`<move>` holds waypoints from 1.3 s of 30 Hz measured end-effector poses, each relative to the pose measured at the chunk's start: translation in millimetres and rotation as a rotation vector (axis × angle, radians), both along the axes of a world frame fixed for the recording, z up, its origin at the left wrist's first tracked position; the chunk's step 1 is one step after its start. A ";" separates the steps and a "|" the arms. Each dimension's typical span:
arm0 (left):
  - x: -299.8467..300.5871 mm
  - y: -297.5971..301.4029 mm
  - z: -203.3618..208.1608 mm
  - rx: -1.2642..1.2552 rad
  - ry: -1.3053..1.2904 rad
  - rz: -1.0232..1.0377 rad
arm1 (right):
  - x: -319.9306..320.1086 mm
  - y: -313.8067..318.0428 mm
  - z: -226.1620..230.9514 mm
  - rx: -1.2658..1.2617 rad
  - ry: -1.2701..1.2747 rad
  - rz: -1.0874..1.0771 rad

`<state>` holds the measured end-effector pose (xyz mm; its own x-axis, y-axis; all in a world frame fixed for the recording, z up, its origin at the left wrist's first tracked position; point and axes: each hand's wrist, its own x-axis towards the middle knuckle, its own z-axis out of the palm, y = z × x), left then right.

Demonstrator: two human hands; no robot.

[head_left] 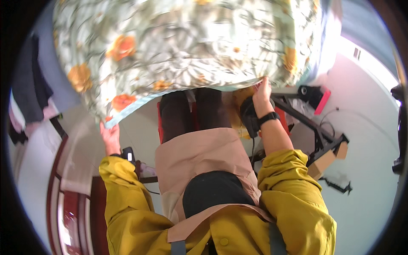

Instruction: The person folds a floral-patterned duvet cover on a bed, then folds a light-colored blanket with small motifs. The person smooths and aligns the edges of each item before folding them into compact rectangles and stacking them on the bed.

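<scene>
A large floral cloth [191,46], pale with orange flowers and a light blue underside, spreads across the upper part of the view. My left hand [110,138] pinches its near left corner. Toward the right, my right hand [262,97] grips the near edge, its thumb and fingers closed on the fabric. Between the two hands the edge sags in a curve, showing some of the blue underside. Above my lap the cloth is held up, and its far part runs out of view.
My lap, under a pink apron [199,148], lies below the cloth edge. On the right stand a dark metal frame [316,127], a cardboard piece [325,163] and a black-and-red object [314,97]. Dark garments [27,80] hang at far left, above reddish-brown furniture [76,212].
</scene>
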<state>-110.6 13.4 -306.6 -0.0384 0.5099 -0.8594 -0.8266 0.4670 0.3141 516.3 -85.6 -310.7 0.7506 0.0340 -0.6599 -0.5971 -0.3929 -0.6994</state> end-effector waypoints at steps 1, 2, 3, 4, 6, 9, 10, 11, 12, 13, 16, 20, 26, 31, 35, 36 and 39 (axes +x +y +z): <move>28.5 12.6 15.6 -0.038 0.283 -0.067 | 15.7 -20.8 -7.7 -0.117 -0.010 0.032; 0.5 8.2 6.8 -0.080 0.320 -0.099 | 20.0 -24.1 -4.1 -0.180 -0.032 -0.032; -5.8 14.7 6.1 -0.146 0.373 -0.104 | 25.2 -33.1 -0.2 -0.175 0.022 -0.049; -23.0 18.3 4.9 -0.249 0.430 -0.115 | 31.5 -40.7 1.9 -0.164 0.085 -0.059; 5.9 34.7 30.4 -0.476 0.710 -0.217 | 49.7 -57.5 4.4 -0.012 0.220 -0.087; -37.0 36.6 35.3 -0.590 0.827 -0.333 | 72.8 -61.9 0.6 0.196 0.344 -0.139; -40.1 44.8 37.0 -0.595 0.835 -0.336 | 82.3 -72.7 -16.4 0.203 0.339 -0.248; -44.6 47.5 42.1 -0.600 0.848 -0.323 | 88.4 -72.9 -20.5 0.248 0.396 -0.314; -54.9 50.3 49.6 -0.622 0.813 -0.407 | 95.2 -70.8 -20.1 0.293 0.452 -0.377; -62.8 59.7 53.5 -0.722 0.791 -0.412 | 99.5 -69.5 -24.4 0.350 0.426 -0.465; -87.1 67.6 80.2 -0.722 0.762 -0.704 | 116.1 -71.7 -18.5 0.558 0.471 -0.498; -52.5 69.9 89.0 -0.801 1.011 -0.741 | 134.9 -77.6 -35.7 0.690 0.526 -0.457; -14.0 73.2 119.3 -0.695 0.970 -0.645 | 131.4 -97.3 -60.6 0.456 0.314 -0.436; -3.1 71.6 131.5 -0.615 0.979 -0.520 | 150.0 -104.4 -32.5 0.425 0.089 -0.349; 0.3 80.1 133.9 -0.564 0.964 -0.481 | 158.0 -112.7 -28.4 0.478 0.163 -0.423; 0.7 80.8 131.9 -0.554 0.957 -0.478 | 156.9 -116.9 -38.6 0.489 0.268 -0.435; 2.4 71.5 129.3 -0.526 0.940 -0.428 | 143.9 -79.8 -26.7 0.438 0.522 -0.530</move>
<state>-108.2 84.9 -177.2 -0.6853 0.2239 -0.6930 -0.1128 0.9074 0.4048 660.2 -165.5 -337.4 0.3435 0.0971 -0.9341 -0.9125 0.2695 -0.3076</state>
